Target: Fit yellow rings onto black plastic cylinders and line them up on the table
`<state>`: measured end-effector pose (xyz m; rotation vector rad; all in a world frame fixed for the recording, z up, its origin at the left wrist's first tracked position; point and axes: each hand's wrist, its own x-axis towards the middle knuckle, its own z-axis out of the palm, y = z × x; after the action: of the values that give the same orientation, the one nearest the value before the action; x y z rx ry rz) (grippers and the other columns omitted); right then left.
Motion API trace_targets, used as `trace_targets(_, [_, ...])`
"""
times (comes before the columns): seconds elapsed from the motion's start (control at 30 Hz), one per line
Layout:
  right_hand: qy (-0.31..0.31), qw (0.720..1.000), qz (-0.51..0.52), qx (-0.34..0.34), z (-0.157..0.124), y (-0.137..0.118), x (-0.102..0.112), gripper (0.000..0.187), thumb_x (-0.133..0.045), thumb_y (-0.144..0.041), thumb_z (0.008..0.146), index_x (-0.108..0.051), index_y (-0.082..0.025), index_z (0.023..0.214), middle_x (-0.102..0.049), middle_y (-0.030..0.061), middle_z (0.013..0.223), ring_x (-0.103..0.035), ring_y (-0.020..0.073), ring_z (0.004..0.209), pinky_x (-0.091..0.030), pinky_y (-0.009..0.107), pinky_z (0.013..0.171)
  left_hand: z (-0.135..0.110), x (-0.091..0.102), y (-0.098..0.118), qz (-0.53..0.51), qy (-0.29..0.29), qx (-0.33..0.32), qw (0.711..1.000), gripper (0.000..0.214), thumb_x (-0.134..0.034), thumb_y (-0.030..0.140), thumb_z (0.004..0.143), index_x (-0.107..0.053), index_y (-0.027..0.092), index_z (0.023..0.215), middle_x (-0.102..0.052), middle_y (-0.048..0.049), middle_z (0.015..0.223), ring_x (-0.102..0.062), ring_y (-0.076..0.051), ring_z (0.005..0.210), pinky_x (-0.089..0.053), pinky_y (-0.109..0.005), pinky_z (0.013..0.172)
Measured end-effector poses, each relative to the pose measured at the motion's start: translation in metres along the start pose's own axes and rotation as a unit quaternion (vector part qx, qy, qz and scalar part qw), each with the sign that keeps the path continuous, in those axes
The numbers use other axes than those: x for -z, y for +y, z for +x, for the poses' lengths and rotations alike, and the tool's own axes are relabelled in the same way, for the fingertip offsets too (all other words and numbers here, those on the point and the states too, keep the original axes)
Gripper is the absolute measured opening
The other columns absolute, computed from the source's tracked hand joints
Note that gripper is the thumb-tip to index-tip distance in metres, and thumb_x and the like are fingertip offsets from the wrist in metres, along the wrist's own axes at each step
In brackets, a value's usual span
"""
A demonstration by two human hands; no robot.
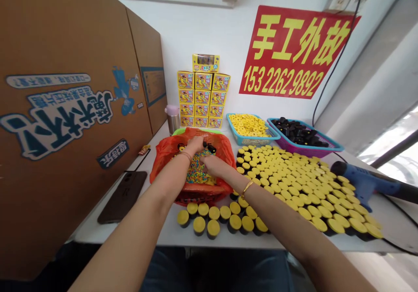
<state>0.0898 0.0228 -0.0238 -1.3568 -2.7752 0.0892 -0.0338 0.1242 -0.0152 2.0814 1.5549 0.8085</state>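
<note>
In front of me an orange-red plastic bag lines a basket [192,195] holding many small colourful candy beads [197,172]. My left hand [195,144] reaches in at the back, its fingers closed around a small black cup [205,144], mostly hidden. Another black cup [212,149] lies just right of it. At the right side of the basket my right hand [211,164] dips into the beads with curled fingers. What those fingertips hold, if anything, is hidden. Some yellow pieces [211,181] show among the beads at the front.
Yellow-lidded black cups [287,174] cover the table's right half; several more stand before the basket. Behind are a blue basket of yellow lids [250,125], a basket of black cups [295,132] and stacked yellow boxes [203,96]. A phone [123,196], cartons [78,109] and a blue power tool [359,181] flank these.
</note>
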Motion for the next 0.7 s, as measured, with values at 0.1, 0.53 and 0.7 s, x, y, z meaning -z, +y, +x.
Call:
trace_targets(0.1, [0.018, 1.000, 0.007, 0.007, 0.000, 0.000, 0.000, 0.030, -0.059, -0.010, 0.083, -0.066, -0.007, 0.111, -0.066, 0.0180, 0.110, -0.063, 0.0219, 0.090, -0.044, 0.027, 0.074, -0.004, 0.019, 0.004, 0.015, 0.027, 0.009, 0.999, 0.022, -0.082, 0.015, 0.055, -0.063, 0.017, 0.066, -0.064, -0.0042, 0.067, -0.062, -0.023, 0.076, -0.046, -0.032, 0.072])
trace_targets(0.53, [-0.025, 0.999, -0.032, -0.020, 0.012, 0.005, 0.020, 0.016, -0.070, -0.010, 0.077, -0.072, -0.005, 0.092, -0.071, 0.0146, 0.092, -0.064, 0.0211, 0.081, -0.044, 0.025, 0.067, -0.112, 0.050, -0.018, -0.232, 0.099, 0.013, 0.968, 0.020, -0.076, 0.020, 0.062, -0.061, 0.018, 0.074, -0.058, 0.0037, 0.065, -0.054, -0.011, 0.059, -0.043, -0.024, 0.057])
trace_targets(0.7, [-0.029, 0.997, -0.065, 0.001, 0.031, -0.003, 0.018, 0.027, -0.049, 0.001, 0.085, -0.073, -0.004, 0.095, -0.072, 0.0207, 0.101, -0.066, 0.0207, 0.081, -0.044, 0.026, 0.068, -0.118, 0.048, -0.006, -0.314, 0.090, 0.046, 0.944, 0.039, -0.070, 0.023, 0.075, -0.061, 0.020, 0.113, -0.065, -0.0003, 0.077, -0.061, -0.011, 0.059, -0.050, -0.026, 0.060])
